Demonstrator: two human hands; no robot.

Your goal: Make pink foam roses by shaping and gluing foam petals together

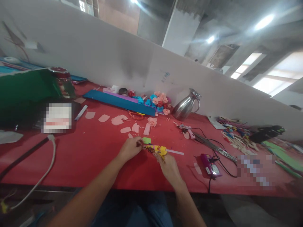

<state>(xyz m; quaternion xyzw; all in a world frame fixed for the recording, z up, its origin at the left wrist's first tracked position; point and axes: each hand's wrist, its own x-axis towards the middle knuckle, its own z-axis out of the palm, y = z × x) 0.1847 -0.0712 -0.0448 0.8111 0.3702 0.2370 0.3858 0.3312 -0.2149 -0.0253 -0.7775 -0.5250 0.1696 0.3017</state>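
My right hand (167,162) is wrapped round a yellow hot glue gun (163,150), from whose back a pale glue stick (175,152) sticks out to the right. Its nozzle points left, toward my left hand (133,147). The fingers of that left hand are pinched together by the nozzle; whatever is in them is too small to make out. Just beyond them is a small green paper piece (147,140). Pink paper petals (119,119) and a pink paper flower (152,122) lie farther back on the red table (94,157).
Blue card sheets (118,102) and a bunch of paper flowers (161,101) sit along the back wall. A metal jug (186,105) stands right of them. To the right are a purple power socket box (210,165) with black cords and a pile of sticks (239,142). A jar (63,82) stands left.
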